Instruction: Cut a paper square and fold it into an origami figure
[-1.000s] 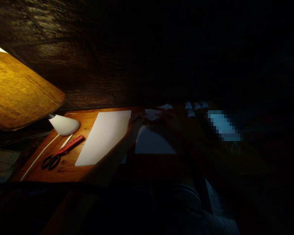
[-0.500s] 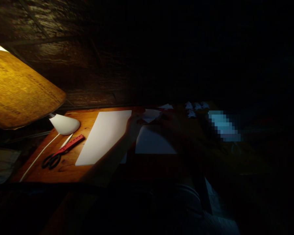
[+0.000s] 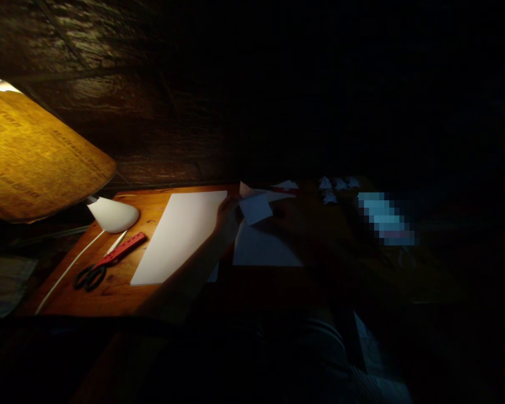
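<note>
Close to the far edge of the wooden table [image 3: 120, 297], the left hand [image 3: 228, 217] pinches the small white paper [image 3: 256, 209] by its left side; whether the right hand [image 3: 292, 220], deep in shadow beside the opposite corner, grips it too I cannot tell. In such dimness (the lamp [image 3: 46, 160] lights mainly the table's left end) a crease could land crooked, and a one-sided hold could let the paper twist.

Single head-worn view, facing forward and down, across a wooden table [image 3: 122, 297], lampshade [image 3: 37, 160] close at left
</note>
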Demonstrator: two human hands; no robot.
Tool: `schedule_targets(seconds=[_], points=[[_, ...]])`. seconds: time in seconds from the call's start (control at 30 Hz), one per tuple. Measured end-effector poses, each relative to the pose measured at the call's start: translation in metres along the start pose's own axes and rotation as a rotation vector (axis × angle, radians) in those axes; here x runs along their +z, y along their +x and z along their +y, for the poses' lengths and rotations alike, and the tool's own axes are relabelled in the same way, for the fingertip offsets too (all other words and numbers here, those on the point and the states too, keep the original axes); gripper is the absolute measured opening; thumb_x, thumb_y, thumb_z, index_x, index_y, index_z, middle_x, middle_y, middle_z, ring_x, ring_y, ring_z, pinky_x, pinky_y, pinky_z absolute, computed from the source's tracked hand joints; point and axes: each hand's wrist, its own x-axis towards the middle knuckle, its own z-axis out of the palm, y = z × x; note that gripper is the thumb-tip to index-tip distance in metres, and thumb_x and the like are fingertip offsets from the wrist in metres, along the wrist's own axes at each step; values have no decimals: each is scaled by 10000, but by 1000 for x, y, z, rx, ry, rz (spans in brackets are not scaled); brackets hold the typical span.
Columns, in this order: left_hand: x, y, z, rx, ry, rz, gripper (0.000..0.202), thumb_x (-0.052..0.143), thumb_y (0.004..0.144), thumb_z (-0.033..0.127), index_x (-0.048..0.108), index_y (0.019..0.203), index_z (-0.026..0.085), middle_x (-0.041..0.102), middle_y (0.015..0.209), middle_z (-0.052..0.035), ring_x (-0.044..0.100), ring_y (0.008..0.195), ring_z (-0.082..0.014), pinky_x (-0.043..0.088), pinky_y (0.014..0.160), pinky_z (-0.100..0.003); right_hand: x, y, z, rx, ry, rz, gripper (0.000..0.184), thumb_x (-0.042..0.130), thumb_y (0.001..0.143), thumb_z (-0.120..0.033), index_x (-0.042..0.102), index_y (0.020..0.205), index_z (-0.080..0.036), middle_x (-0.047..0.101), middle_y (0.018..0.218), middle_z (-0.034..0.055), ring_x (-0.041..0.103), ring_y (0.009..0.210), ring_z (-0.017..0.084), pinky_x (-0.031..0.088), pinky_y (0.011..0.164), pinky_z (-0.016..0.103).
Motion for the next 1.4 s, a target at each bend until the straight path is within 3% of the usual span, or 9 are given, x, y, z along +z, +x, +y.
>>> schedule_targets(seconds=[0.27,0.4,0.53,0.63,0.7,0.83,1.13,1.27,1.4], points=[[1,-5,-3,255,304,29,334,764,841,424,552,724,194,501,653,34,492,581,-97,413,529,-213,2,10,34,-114,186,-97,539,780,702,-281,663,1224,-214,713,1233,94,672,1122,304,536,969,470],[2,-11,3,395,469,42,300,744,867,381,574,704,195,456,636,32,412,584,-103,332,515,-217,5,11,30,-105,310,-113,445,728,754,-315,642,1184,-236,722,1134,79,689,991,259,581,828,397],[4,-14,3,464,573,30,225,746,852,301,612,700,205,450,588,38,390,566,-117,298,532,-243,-2,9,14,-84,288,27,282,508,922,-491,644,950,-245,697,940,72,663,847,221,566,753,364],[5,-15,0,453,630,-21,186,740,845,285,643,707,206,493,572,31,436,560,-125,310,551,-253,-7,7,8,-68,128,151,384,508,935,-592,625,821,-244,667,829,70,619,767,211,542,696,353],[5,-17,-2,442,647,-81,206,745,836,309,640,695,202,512,582,26,446,564,-126,319,559,-255,-7,6,7,-51,88,161,369,623,875,-597,643,840,-231,663,802,60,599,716,199,512,627,325],[6,-18,-5,392,659,-164,295,767,802,360,606,622,192,475,570,26,415,575,-125,300,536,-249,-2,5,3,-24,80,145,390,607,875,-567,661,870,-180,672,800,58,585,655,175,451,553,279],[0,-11,-10,203,567,-133,340,781,786,390,648,577,158,560,557,8,488,551,-117,361,511,-236,2,4,3,-135,-49,282,330,624,853,-378,605,1114,-178,684,938,73,619,776,200,456,645,295],[0,-11,-11,107,450,-140,218,803,771,327,715,685,147,663,642,-18,586,596,-132,455,560,-236,1,2,4,-202,-164,187,215,561,905,-369,599,1030,-198,645,812,34,564,693,177,402,615,283],[-1,-7,-16,101,417,-68,133,793,778,276,746,798,154,684,667,-15,624,612,-144,477,571,-240,3,3,3,-205,-215,192,179,605,889,-358,582,992,-213,624,767,10,518,638,151,357,580,268]])
